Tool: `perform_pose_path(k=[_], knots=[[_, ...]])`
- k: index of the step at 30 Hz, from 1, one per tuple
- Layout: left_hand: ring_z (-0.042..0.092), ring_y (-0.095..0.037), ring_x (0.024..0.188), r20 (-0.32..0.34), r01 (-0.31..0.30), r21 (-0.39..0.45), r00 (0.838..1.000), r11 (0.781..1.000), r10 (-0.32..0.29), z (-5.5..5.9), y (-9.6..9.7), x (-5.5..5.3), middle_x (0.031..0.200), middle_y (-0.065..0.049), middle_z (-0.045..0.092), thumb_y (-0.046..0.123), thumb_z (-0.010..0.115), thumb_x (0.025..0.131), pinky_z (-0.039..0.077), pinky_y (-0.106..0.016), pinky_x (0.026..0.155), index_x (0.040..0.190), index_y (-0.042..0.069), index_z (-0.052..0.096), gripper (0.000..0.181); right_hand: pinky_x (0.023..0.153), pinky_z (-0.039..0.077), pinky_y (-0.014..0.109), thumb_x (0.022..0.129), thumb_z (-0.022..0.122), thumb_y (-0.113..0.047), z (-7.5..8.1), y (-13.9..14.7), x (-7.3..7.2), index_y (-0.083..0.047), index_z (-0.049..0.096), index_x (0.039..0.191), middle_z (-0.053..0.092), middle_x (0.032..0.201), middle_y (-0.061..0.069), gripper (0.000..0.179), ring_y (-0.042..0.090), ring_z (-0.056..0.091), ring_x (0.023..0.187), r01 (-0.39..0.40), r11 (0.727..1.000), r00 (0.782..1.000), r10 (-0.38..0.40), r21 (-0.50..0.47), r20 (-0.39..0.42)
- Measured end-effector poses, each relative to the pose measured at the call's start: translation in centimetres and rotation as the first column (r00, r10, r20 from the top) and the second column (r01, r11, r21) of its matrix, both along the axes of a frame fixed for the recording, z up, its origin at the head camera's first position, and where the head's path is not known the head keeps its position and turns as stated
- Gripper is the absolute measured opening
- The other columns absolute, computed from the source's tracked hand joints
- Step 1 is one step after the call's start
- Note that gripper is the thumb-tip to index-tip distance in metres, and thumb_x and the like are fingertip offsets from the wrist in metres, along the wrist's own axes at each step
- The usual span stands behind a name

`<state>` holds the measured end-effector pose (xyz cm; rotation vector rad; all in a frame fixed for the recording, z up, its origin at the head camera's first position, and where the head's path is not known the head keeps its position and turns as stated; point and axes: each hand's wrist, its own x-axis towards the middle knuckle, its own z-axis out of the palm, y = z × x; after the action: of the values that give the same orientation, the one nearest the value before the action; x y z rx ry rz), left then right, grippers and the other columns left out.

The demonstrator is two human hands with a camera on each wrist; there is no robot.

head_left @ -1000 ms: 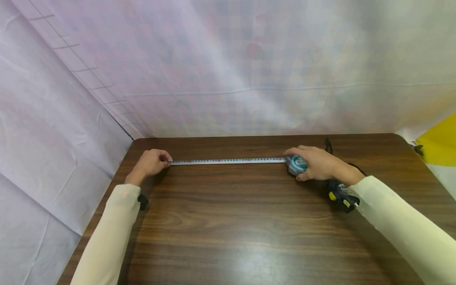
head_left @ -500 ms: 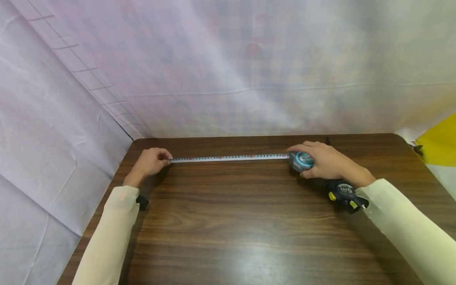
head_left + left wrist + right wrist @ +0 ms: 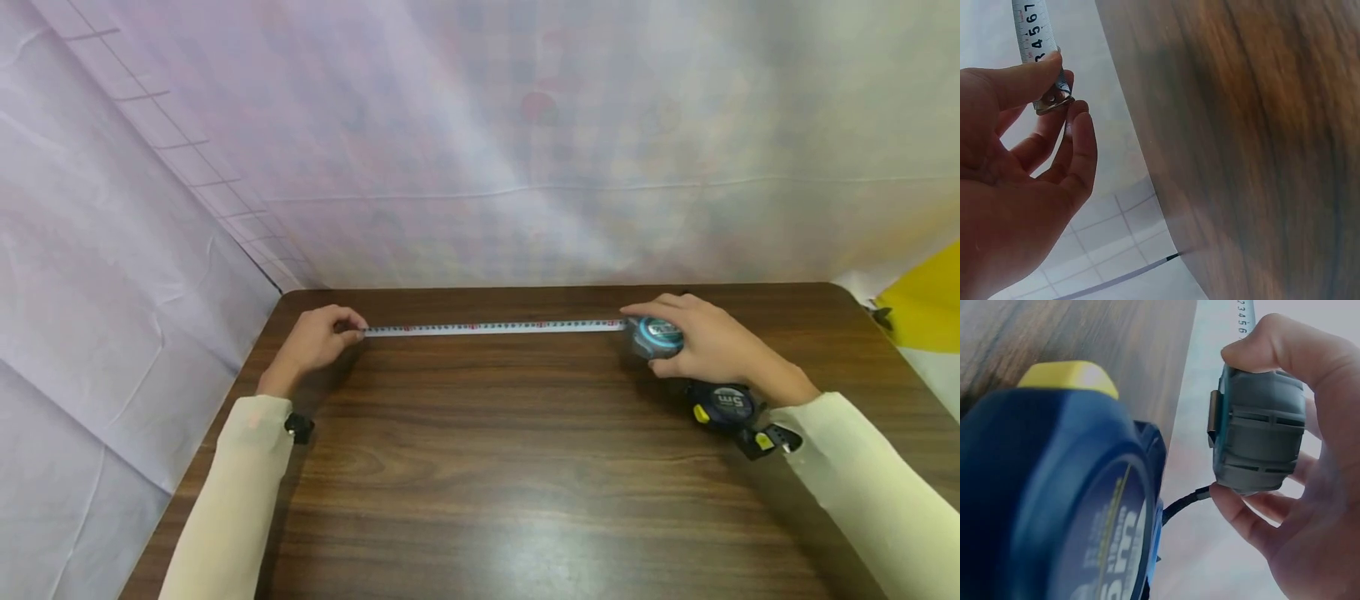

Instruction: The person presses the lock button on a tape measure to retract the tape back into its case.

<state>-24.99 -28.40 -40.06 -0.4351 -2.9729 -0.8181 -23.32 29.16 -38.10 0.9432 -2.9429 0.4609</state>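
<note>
A tape blade (image 3: 495, 328), white with printed figures, runs stretched between the two hands. My left hand (image 3: 317, 340) pinches its end at the left; in the left wrist view the thumb presses just above the metal hook (image 3: 1054, 101). On the right, my right hand (image 3: 708, 340) grips the grey tape measure case (image 3: 658, 335) with its blue-ringed face. The right wrist view shows that thumb on top of the case, near where the blade comes out, and fingers beneath. The palm side of the case is hidden by the hand.
A second tape measure (image 3: 729, 406), dark with yellow parts and a 5m label, lies below the right wrist. Black gadgets sit at both cuffs. Behind the brown wooden table (image 3: 465, 467) hangs a pale curtain (image 3: 480, 167); yellow cloth (image 3: 926, 300) shows at far right.
My right hand has moved to the right with the case, and more blade shows between the hands. The left hand has shifted slightly away from me, still pinching the end.
</note>
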Motion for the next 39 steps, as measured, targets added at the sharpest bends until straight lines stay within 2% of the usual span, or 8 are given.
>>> perform_pose_path(k=[10,17,24,31,39], knots=[[0.067,-0.039,0.107,-0.031,0.0,0.048,1.0,0.999,0.002,0.0,0.7,0.2,0.115,-0.018,0.074,0.007,0.074,0.106,0.052,-0.058,0.097,0.11,0.003,0.079,0.008,0.075,0.048,0.045,0.077,0.093,-0.022,-0.5,1.3,0.6,-0.02,0.061,0.157,0.067,0.133,0.006,0.085,0.024,0.055,0.104,-0.012,0.997,0.998,0.007,-0.082,-0.066],[0.068,-0.04,0.112,-0.026,-0.011,0.08,1.0,0.997,0.013,0.3,0.7,0.4,0.121,-0.019,0.074,0.008,0.074,0.107,0.052,-0.06,0.099,0.114,0.003,0.079,0.01,0.077,0.049,0.049,0.077,0.094,-0.019,-0.5,1.9,1.2,-0.023,0.063,0.158,0.067,0.132,-0.001,0.087,0.019,0.054,0.11,-0.018,0.99,0.996,0.006,-0.137,-0.09],[0.069,-0.04,0.113,-0.046,0.013,0.109,0.999,0.994,-0.009,0.5,1.0,0.5,0.124,-0.019,0.075,0.009,0.075,0.106,0.053,-0.061,0.1,0.115,0.003,0.08,0.012,0.078,0.05,0.05,0.076,0.094,-0.018,0.0,2.7,1.9,-0.026,0.062,0.159,0.066,0.136,-0.001,0.089,0.018,0.054,0.114,-0.029,0.987,0.994,0.01,-0.161,-0.113],[0.07,-0.041,0.113,-0.068,0.055,0.131,0.997,0.99,-0.046,0.8,1.8,0.6,0.123,-0.019,0.075,0.009,0.075,0.106,0.054,-0.06,0.1,0.115,0.002,0.08,0.012,0.075,0.053,0.041,0.072,0.095,-0.014,0.3,3.8,2.6,-0.026,0.064,0.157,0.065,0.137,-0.007,0.091,0.014,0.057,0.105,-0.037,0.982,0.989,0.01,-0.184,-0.145],[0.07,-0.04,0.115,-0.074,0.069,0.18,0.996,0.981,-0.057,0.7,2.5,0.6,0.121,-0.017,0.076,0.007,0.076,0.105,0.054,-0.06,0.101,0.116,0.002,0.08,0.012,0.072,0.054,0.032,0.075,0.091,-0.008,0.7,4.9,3.1,-0.025,0.063,0.157,0.062,0.136,-0.013,0.089,0.009,0.059,0.097,-0.071,0.973,0.99,0.042,-0.221,-0.133]])
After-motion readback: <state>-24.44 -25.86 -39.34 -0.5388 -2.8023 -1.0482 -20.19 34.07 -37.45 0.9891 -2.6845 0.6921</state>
